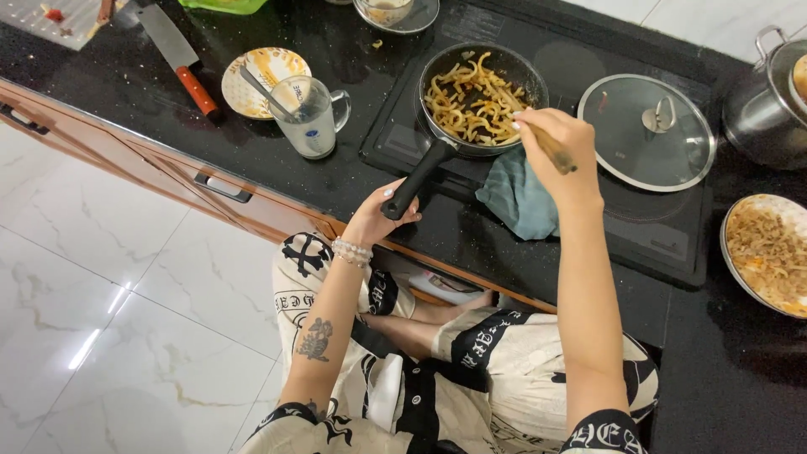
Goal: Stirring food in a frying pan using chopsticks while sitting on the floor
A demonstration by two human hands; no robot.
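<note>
A black frying pan [521, 71] full of pale yellow strips of food [471, 105] sits on a black cooktop [656, 227]. My left hand [378, 217] is closed around the end of the pan's black handle [420, 175]. My right hand [555, 147] hovers over the pan's near rim and grips a wooden utensil [556, 153] whose tip reaches into the food. A grey-green cloth [517, 202] lies on the cooktop just under my right hand.
A glass lid [646, 133] lies right of the pan. A steel pot [769, 92] and a plate of cooked food [769, 252] stand at the right. On the dark counter at the left are a glass mug [309, 116], a patterned plate [265, 80] and a cleaver [178, 57].
</note>
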